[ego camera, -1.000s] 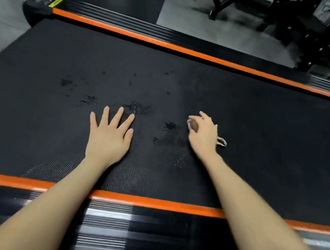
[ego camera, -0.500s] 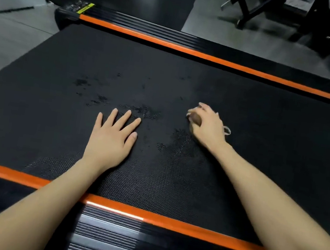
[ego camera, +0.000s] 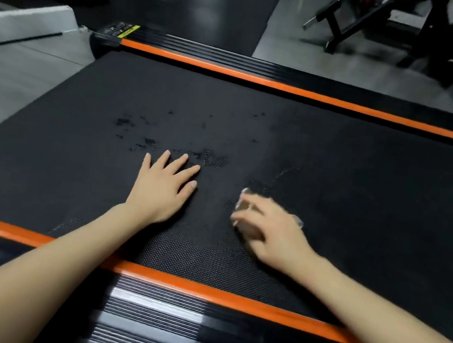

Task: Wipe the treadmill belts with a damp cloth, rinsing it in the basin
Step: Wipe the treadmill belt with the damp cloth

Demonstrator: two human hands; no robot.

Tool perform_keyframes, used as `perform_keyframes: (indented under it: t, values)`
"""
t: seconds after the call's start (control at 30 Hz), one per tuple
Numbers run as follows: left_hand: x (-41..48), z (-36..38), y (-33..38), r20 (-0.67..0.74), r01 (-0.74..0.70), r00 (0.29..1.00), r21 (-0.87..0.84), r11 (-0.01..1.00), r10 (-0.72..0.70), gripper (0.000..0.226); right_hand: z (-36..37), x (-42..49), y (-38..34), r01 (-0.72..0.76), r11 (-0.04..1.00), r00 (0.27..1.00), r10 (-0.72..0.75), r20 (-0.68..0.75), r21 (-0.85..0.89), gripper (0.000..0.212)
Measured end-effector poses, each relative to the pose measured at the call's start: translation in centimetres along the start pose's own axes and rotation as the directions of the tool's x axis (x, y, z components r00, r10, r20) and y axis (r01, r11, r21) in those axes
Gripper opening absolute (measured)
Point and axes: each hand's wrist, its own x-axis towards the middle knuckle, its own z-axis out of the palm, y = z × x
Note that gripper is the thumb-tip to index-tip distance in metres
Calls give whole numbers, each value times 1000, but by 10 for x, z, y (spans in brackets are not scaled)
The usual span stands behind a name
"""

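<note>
A black textured treadmill belt fills the middle of the view, with wet dark spots near its centre. My left hand lies flat on the belt, fingers spread and straight. My right hand, blurred by motion, grips a small bunched cloth and presses it against the belt to the right of the left hand. Only pale edges of the cloth show around the fingers. The basin is not in view.
Orange-striped side rails run along the near edge and far edge of the belt. Grey floor lies to the left. Black gym equipment frames stand on the floor beyond the far rail.
My right hand has dragged the cloth back toward me across the belt, leaving a damp streak. The left hand stays flat in place. The view has tilted up slightly.
</note>
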Motion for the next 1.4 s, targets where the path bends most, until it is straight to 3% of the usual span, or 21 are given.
perform_keyframes:
  t: [0.1, 0.17, 0.2, 0.3, 0.37, 0.43, 0.5, 0.53, 0.6, 0.67, 0.7, 0.8, 0.87, 0.93, 1.0, 1.07, 1.13, 1.2, 1.23, 1.3, 1.4]
  values:
    - [13, -5, -11, -54, -36, 998, 15, 999, 37, 69, -9, 36, 50, -458, 889, 872, 445, -205, -15, 27]
    - [28, -3, -21, -63, -37, 997, 15, 999, 37, 62, -4, 51, 49, -603, 798, 762, 578, -292, 7, 23]
    - [36, -2, -25, -60, -34, 998, 12, 999, 34, 57, 2, 51, 34, -578, 816, 775, 550, -312, 2, 21]
    - [63, 3, -38, -55, -18, 998, 1, 1000, 18, 49, 28, 28, -36, -200, 980, 961, 197, -196, 1, 36]
    - [83, 3, -44, -44, -10, 999, -8, 1000, 9, 49, 38, 16, -60, -46, 999, 995, 49, -92, 29, 39]
    - [103, 1, -49, -49, -15, 999, -9, 1000, 15, 49, 33, 24, -43, 15, 1000, 998, -15, -63, 12, 36]
    - [120, -1, -52, -51, -31, 998, -15, 999, 30, 49, 25, 45, -9, -80, 996, 994, 76, -77, -42, 42]
    - [129, -2, -53, -44, -39, 998, -17, 999, 39, 49, 19, 59, 12, -218, 975, 969, 211, -132, -46, 43]
    - [141, -1, -51, -23, -52, 998, -13, 999, 52, 50, 8, 90, 55, -531, 847, 821, 512, -252, -10, 34]
    - [149, 2, -48, 10, -53, 999, -15, 998, 53, 52, 8, 112, 72, -694, 720, 675, 661, -327, 22, 25]
    - [152, 4, -47, 26, -51, 998, -18, 999, 51, 53, 12, 119, 68, -714, 700, 655, 676, -337, 17, 23]
    - [151, 9, -44, 23, -51, 998, -10, 999, 51, 54, 26, 101, 16, -511, 859, 822, 487, -295, -8, 27]
    - [149, 10, -45, 9, -53, 999, -7, 999, 53, 55, 38, 77, -25, -320, 947, 938, 314, -148, -14, 33]
    - [146, 11, -45, -11, -65, 998, -3, 998, 65, 55, 37, 70, -30, -175, 984, 980, 172, -100, -17, 34]
    - [145, 11, -44, -32, -73, 997, -12, 997, 73, 55, 28, 81, -2, -172, 981, 984, 167, -54, -95, 41]
    - [144, 11, -45, -35, -74, 997, -18, 997, 74, 54, 13, 103, 45, -396, 912, 915, 383, -125, -103, 42]
    - [144, 12, -44, -31, -70, 997, -23, 997, 69, 54, -2, 126, 93, -662, 749, 728, 634, -262, -30, 28]
    - [145, 14, -42, -42, -61, 997, -21, 998, 60, 54, -1, 145, 102, -785, 619, 581, 744, -330, 15, 22]
    - [145, 14, -42, -39, -57, 998, -19, 998, 56, 57, 6, 150, 92, -775, 632, 593, 727, -347, 0, 22]
    - [145, 15, -42, -29, -49, 998, -13, 999, 49, 62, 24, 148, 50, -599, 800, 763, 555, -333, -39, 27]
    - [146, 14, -42, -28, -58, 998, 4, 998, 59, 65, 44, 124, -6, -279, 960, 953, 274, -129, -19, 29]
